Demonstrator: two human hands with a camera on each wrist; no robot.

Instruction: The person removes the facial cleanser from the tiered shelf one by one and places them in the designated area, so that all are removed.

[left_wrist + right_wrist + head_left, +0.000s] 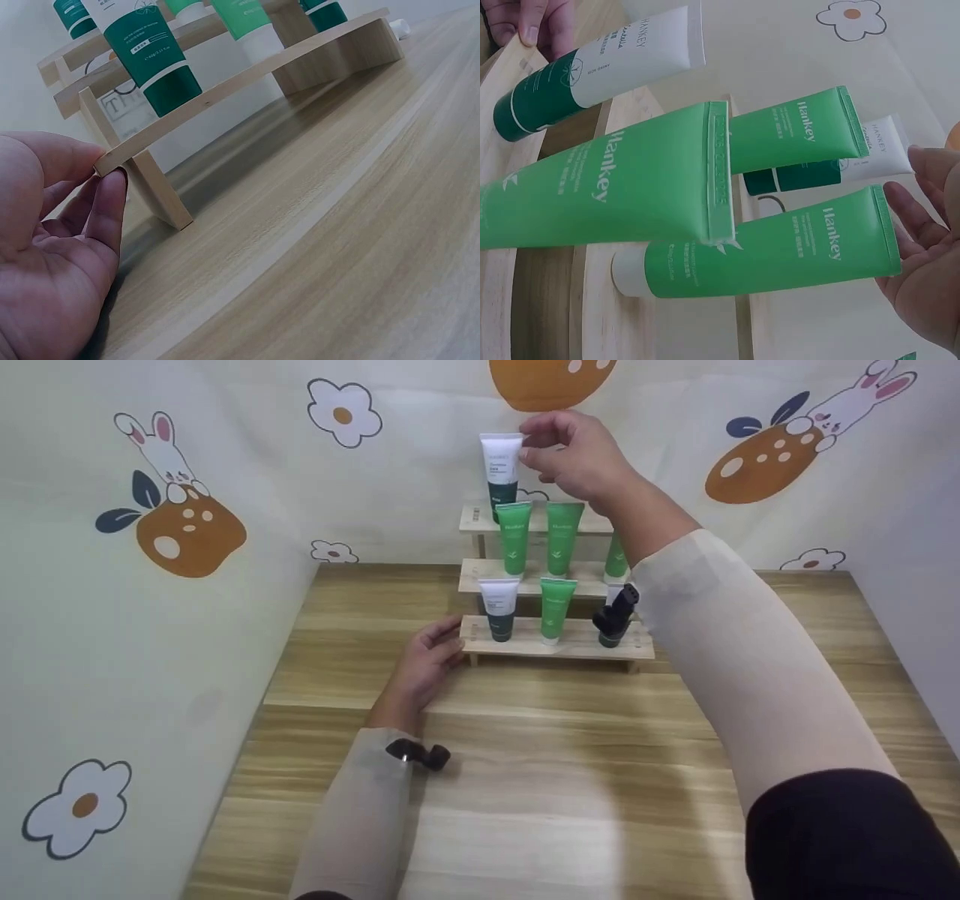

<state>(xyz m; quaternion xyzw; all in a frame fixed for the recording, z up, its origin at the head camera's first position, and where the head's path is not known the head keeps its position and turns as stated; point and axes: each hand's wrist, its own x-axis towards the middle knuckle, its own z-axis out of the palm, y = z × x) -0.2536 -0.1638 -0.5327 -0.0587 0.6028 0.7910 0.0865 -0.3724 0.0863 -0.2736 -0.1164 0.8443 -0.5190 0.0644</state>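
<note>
My left hand [435,660] pinches the left end of the lowest shelf [206,105] of a wooden tiered rack between thumb and fingers. Up at the top shelf [555,521], my right hand [581,457] is at the right edge of a white and dark green squeeze tube [501,469]. Its thumb and index fingertips stand apart there, by the tube's white crimped end. That tube stands upright at the shelf's left end. In the right wrist view, part of the tube [806,176] is hidden behind green tubes [776,251].
Three green tubes [561,536] stand on the middle shelf, one partly behind my right forearm. The lowest shelf bears a white and dark green tube [500,611], a green tube [556,611] and another tube behind the wrist camera [616,611]. A patterned cloth [412,480] hangs behind.
</note>
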